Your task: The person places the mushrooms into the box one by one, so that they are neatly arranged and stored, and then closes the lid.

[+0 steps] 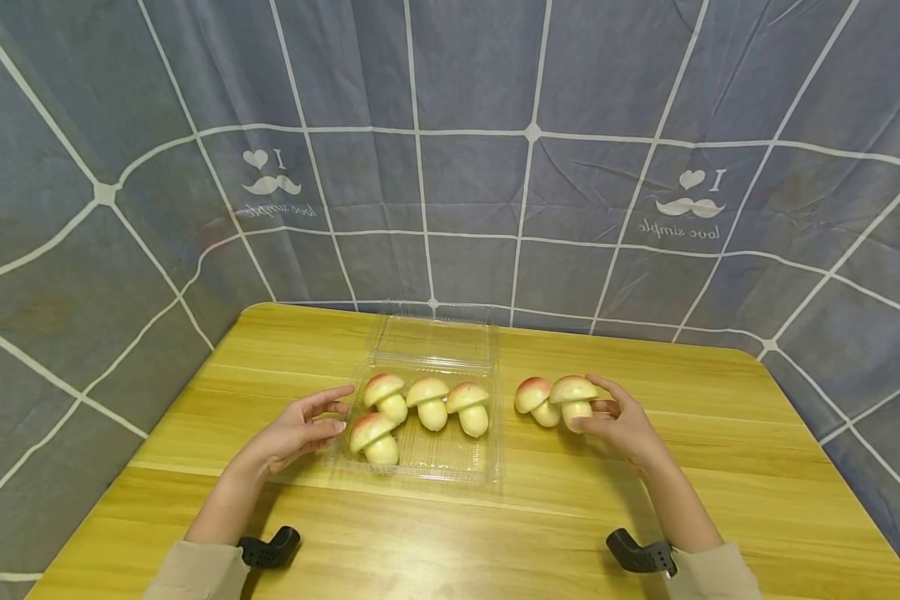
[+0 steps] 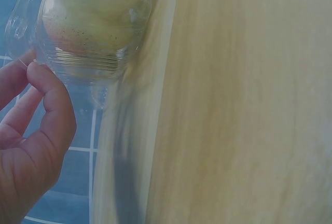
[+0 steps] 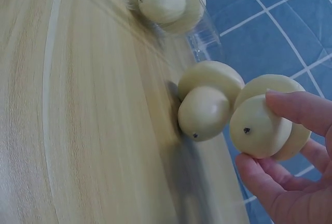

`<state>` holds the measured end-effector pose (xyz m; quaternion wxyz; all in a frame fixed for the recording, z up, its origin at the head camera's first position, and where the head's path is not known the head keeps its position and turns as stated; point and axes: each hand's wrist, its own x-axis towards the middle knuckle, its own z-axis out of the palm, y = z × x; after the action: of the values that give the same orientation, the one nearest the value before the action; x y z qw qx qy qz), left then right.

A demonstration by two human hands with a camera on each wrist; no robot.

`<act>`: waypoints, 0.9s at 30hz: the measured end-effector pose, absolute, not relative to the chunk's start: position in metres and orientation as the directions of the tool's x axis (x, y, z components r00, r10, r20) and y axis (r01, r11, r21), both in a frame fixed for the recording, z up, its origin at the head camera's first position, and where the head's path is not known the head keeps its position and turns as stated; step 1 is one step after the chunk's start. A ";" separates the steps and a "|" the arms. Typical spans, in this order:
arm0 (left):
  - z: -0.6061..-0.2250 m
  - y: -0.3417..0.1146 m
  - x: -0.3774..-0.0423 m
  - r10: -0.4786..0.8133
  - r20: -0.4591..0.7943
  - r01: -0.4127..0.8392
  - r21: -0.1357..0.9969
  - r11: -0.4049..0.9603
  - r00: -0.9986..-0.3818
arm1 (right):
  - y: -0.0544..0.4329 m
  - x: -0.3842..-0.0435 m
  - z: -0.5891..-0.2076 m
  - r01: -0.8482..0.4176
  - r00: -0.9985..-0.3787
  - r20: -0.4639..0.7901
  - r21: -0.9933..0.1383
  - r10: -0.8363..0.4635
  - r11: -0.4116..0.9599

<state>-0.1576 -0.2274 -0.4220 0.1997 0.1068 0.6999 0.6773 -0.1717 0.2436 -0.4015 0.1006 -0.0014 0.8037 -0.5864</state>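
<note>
My right hand holds an artificial mushroom between thumb and fingers, the thumb on its pale stem. Close beside it, a second mushroom with a reddish cap lies on the table, overlapped by the held one in the head view. At the left side of a clear plastic clamshell box is my left hand, thumb and forefinger apart with their tips right at the box's edge. Inside the box are several more mushrooms, three in a back row and one at the front left.
The box's transparent lid lies folded back toward the curtain. A wood-grain table carries everything. Grey-blue curtain with white lines encloses the back and both sides. Black wrist straps sit at both cuffs.
</note>
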 end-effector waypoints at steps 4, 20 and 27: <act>-0.422 -0.227 -0.159 0.424 -0.133 -0.119 0.991 0.059 -0.896 | 0.242 -0.171 -0.400 0.108 -0.981 -0.152 -0.943 -0.122 0.314; -0.421 -0.228 -0.158 0.419 -0.135 -0.122 0.991 0.057 -0.898 | 0.234 -0.167 -0.389 0.074 -0.981 -0.119 -0.959 -0.150 0.274; -0.423 -0.228 -0.159 0.426 -0.128 -0.113 0.992 0.062 -0.895 | 0.228 -0.164 -0.383 0.064 -0.979 -0.113 -0.962 -0.170 0.266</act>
<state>-0.1591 -0.2277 -0.4233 0.1994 0.1119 0.7007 0.6758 -0.1644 0.2280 -0.3834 0.0969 -0.0336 0.7898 -0.6048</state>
